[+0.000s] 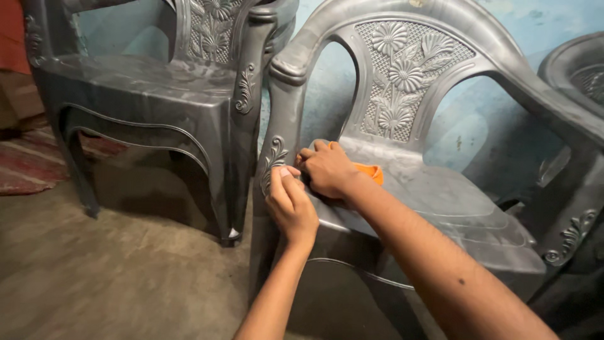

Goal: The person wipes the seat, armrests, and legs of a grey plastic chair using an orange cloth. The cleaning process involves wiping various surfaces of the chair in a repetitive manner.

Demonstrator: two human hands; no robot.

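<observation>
Both hands at grey moulded plastic chair (440, 189)
Right hand (327, 170) presses orange cloth (371, 171); left hand (290, 204), empty, curled, steadies front corner; cloth might slip off the smooth seat

**Grey chairs against a pale blue wall**

A pale blue wall (484, 135) runs behind the furniture, its paint mottled and scuffed, seen through the open gaps of the chair backs. At the upper left stands a dark grey moulded plastic armchair (151, 82) with a raised flower pattern on its backrest and scroll ornaments on its front legs. The curved edge of a further grey chair (576, 66) shows at the far right. The floor (113, 264) is bare, dull brown concrete with smeared marks. A red patterned rug (31, 164) lies at the left edge. The light is dim and soft, giving faint sheen on the plastic.
</observation>
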